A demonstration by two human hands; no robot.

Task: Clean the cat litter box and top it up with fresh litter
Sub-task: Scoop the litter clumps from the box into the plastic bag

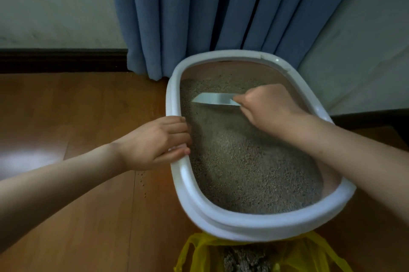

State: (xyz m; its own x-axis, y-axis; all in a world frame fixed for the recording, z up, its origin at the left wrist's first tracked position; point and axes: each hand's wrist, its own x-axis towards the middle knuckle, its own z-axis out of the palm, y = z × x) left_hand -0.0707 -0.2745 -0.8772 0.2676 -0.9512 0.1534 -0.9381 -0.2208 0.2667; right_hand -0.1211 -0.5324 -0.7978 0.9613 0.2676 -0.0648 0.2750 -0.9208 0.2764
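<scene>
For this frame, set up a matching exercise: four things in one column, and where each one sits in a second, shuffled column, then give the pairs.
Things:
1. pale grey plastic litter scoop
2. yellow plastic bag
3. blue fabric curtain
4. left hand

Places:
A. hanging behind the far end of the white oval litter box
B. on the floor under the box's near end, clumps of litter inside
C. gripping the box's left rim
D. in the right hand, blade down at the grey litter

Pairs: 1-D, 2-B, 3-A, 4-C
</scene>
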